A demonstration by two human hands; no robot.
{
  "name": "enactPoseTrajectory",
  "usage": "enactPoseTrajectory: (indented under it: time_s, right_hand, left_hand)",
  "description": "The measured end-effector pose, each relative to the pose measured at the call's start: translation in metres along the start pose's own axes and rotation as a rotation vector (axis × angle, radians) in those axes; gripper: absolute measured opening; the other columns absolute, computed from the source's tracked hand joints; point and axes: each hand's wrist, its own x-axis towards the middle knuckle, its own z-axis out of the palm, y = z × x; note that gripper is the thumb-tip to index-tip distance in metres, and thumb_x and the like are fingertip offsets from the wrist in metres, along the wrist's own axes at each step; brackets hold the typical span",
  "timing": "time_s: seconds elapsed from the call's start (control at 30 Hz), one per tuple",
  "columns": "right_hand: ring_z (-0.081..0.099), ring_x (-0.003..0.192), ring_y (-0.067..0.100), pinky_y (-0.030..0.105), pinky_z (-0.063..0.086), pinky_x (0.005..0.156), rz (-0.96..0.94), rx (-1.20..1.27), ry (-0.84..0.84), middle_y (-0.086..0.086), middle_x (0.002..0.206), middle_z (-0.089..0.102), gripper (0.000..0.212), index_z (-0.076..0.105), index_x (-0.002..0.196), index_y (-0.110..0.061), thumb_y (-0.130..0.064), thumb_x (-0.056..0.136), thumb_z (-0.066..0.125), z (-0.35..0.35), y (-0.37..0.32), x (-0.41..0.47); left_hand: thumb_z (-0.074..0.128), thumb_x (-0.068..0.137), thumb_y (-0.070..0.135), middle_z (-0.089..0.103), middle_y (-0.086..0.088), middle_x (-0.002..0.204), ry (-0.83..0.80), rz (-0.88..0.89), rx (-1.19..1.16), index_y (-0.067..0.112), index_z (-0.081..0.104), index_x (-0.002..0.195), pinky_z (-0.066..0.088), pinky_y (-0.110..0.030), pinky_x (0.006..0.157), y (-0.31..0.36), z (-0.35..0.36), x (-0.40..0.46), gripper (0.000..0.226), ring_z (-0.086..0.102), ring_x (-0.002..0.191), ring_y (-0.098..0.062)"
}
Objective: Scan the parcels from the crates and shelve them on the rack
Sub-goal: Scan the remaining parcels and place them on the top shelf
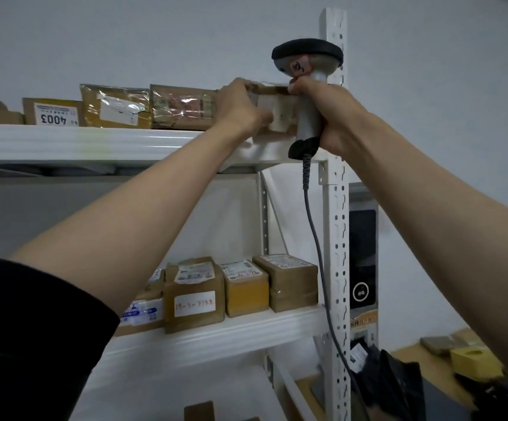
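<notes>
- The step in hand looks like shelving: a brown parcel sits at the right end of the top shelf, in the upper middle of the frame, hard against the rack's upright post
- The left hand is on the parcel's left side, fingers curled over its top edge and thumb across its front, gripping it
- The right hand is wrapped round the handle of a grey barcode scanner, head up and just right of the parcel, its cable trailing down the frame; the fingertips seem to touch the parcel's top right corner too
- To the left on the same shelf stand three more taped parcels side by side, one labelled 4003
- The lower shelf, in the lower middle, carries a row of boxes
- Whether this parcel has been scanned cannot be told
- Next move, as I judge it: push the parcel back until it sits square beside its neighbour, let go, and keep the scanner cable from snagging on the shelf edge
- More packages lie at the lower right, probably awaiting their turn
</notes>
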Motion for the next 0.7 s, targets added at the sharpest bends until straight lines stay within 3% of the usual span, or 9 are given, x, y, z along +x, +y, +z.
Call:
enactPoseTrajectory:
  time_s: [0.1,0.17,0.27,0.4,0.5,0.6,0.7]
  right_hand:
    - [0.065,0.066,0.022,0.039,0.058,0.077,0.023,-0.038,-0.015,0.006,0.071,0.068,0.011,0.061,0.102,-0.007,-0.007,0.092,0.065,0.005,0.002,0.01]
    - [0.058,0.074,0.022,0.038,0.05,0.076,0.022,-0.076,-0.003,0.008,0.08,0.061,0.016,0.061,0.106,-0.007,-0.01,0.09,0.066,0.008,0.008,0.014]
    - [0.058,0.075,0.019,0.035,0.05,0.071,0.011,-0.09,-0.004,0.007,0.088,0.06,0.02,0.062,0.11,-0.009,-0.012,0.09,0.066,0.01,0.022,0.018]
    - [0.062,0.075,0.018,0.031,0.053,0.069,0.015,-0.072,-0.032,0.007,0.088,0.065,0.018,0.063,0.11,-0.01,-0.012,0.093,0.065,0.01,0.031,0.02]
    - [0.064,0.07,0.016,0.027,0.053,0.061,0.021,-0.071,-0.045,0.006,0.085,0.066,0.015,0.063,0.109,-0.009,-0.01,0.094,0.062,0.009,0.032,0.016]
    - [0.064,0.069,0.017,0.033,0.056,0.066,-0.006,0.014,-0.022,0.008,0.085,0.066,0.014,0.062,0.109,-0.007,-0.006,0.094,0.061,0.007,0.036,0.007]
    - [0.065,0.073,0.015,0.031,0.059,0.069,-0.031,0.034,-0.006,0.009,0.091,0.066,0.028,0.06,0.122,0.001,-0.004,0.094,0.061,0.002,0.046,-0.01]
  left_hand:
    - [0.074,0.082,0.013,0.054,-0.011,0.127,0.072,0.052,0.145,0.011,0.047,0.134,0.043,-0.03,0.076,-0.005,0.001,0.01,0.059,0.057,0.106,-0.025]
    - [0.067,0.082,0.004,0.053,-0.01,0.115,0.089,0.088,0.167,0.013,0.043,0.132,0.038,-0.031,0.068,-0.009,0.0,0.016,0.057,0.053,0.094,-0.025]
    - [0.059,0.08,-0.003,0.054,-0.01,0.102,0.085,0.146,0.236,0.014,0.043,0.131,0.038,-0.031,0.06,-0.019,-0.002,0.021,0.055,0.052,0.087,-0.026]
    - [0.062,0.083,-0.001,0.059,-0.015,0.12,0.073,0.185,0.346,0.009,0.052,0.125,0.037,-0.032,0.073,-0.03,-0.001,0.025,0.044,0.056,0.105,-0.03]
    - [0.066,0.084,0.003,0.055,-0.012,0.126,0.094,0.196,0.325,0.012,0.052,0.129,0.043,-0.033,0.081,-0.031,0.0,0.02,0.048,0.056,0.108,-0.028]
    - [0.066,0.084,0.005,0.051,-0.005,0.114,0.137,0.271,0.199,0.015,0.05,0.128,0.047,-0.028,0.078,-0.031,-0.001,0.005,0.049,0.054,0.096,-0.02]
    - [0.061,0.081,0.011,0.049,0.0,0.103,0.168,0.321,0.176,0.012,0.051,0.122,0.041,-0.021,0.068,-0.038,-0.006,-0.025,0.042,0.051,0.09,-0.014]
